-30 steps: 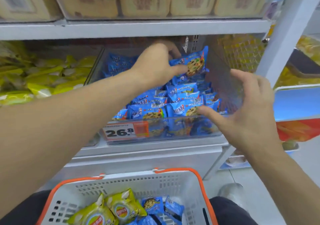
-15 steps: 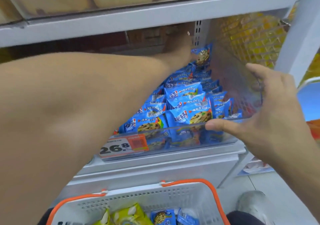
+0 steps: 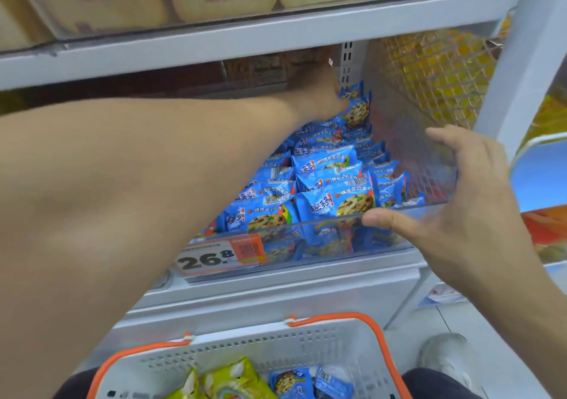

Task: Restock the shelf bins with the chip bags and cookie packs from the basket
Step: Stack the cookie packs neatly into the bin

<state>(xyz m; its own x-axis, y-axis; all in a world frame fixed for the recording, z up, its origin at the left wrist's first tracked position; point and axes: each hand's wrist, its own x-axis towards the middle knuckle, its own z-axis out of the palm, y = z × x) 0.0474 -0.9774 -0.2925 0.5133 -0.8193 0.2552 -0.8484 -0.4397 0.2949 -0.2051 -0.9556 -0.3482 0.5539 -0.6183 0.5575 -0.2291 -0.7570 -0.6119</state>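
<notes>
We see bright blue cookie packs (image 3: 334, 181) printed with white lettering and brown chocolate-chip cookies, filling a clear bin (image 3: 399, 224) on a pale grey shelf (image 3: 276, 291). Its price tag (image 3: 221, 256) is white with black numerals beside an orange block. Below, we note a white perforated basket (image 3: 245, 349) with an orange rim, holding yellow-green chip bags (image 3: 227, 380) and more blue packs.

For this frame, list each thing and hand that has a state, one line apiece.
Clear bin: nearly full of blue cookie packs.
Upright cookie pack: at the bin's back, left hand against it.
Left hand: deep in the bin; grip unclear.
Right hand: open, thumb on the bin's front rim.
Basket: still holds chip bags and cookie packs.
</notes>
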